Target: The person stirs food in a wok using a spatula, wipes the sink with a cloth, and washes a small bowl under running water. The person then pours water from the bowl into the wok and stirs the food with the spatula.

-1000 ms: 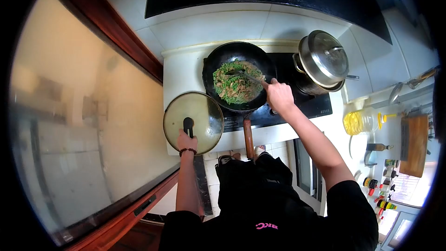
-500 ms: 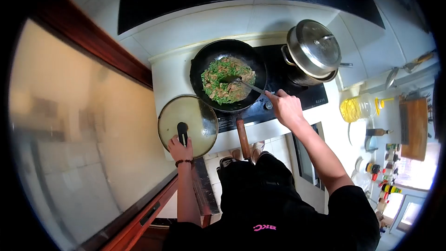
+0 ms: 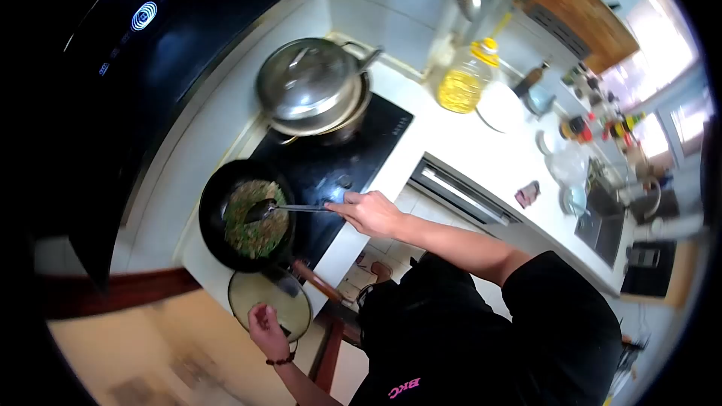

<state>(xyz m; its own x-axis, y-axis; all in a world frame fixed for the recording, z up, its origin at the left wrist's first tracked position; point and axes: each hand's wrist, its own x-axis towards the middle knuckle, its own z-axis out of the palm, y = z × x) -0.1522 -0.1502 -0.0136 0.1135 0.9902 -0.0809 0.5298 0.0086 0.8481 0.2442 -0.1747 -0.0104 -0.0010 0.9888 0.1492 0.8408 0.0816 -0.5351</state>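
Two hands: right (image 3: 370, 214) clasping a spatula (image 3: 289, 208), left (image 3: 268, 334) half-curled, seemingly empty, over a lid (image 3: 293, 305).

Single head-worn wide view, from above, facing forward and down, tilted, stove (image 3: 364, 149) and hands (image 3: 371, 214) near

Black wok (image 3: 216, 199), green and brown food (image 3: 248, 237), grey spatula shaft (image 3: 302, 208), yellow oil (image 3: 459, 92)

White counter (image 3: 481, 162) with a black cooktop (image 3: 320, 169) in it, wok (image 3: 213, 218) and lidded pot (image 3: 308, 94) parked on that. Round lid (image 3: 245, 301) sits right by the wok, then farther along there's an oil jug (image 3: 460, 90) and some small pinkish thing (image 3: 528, 194).
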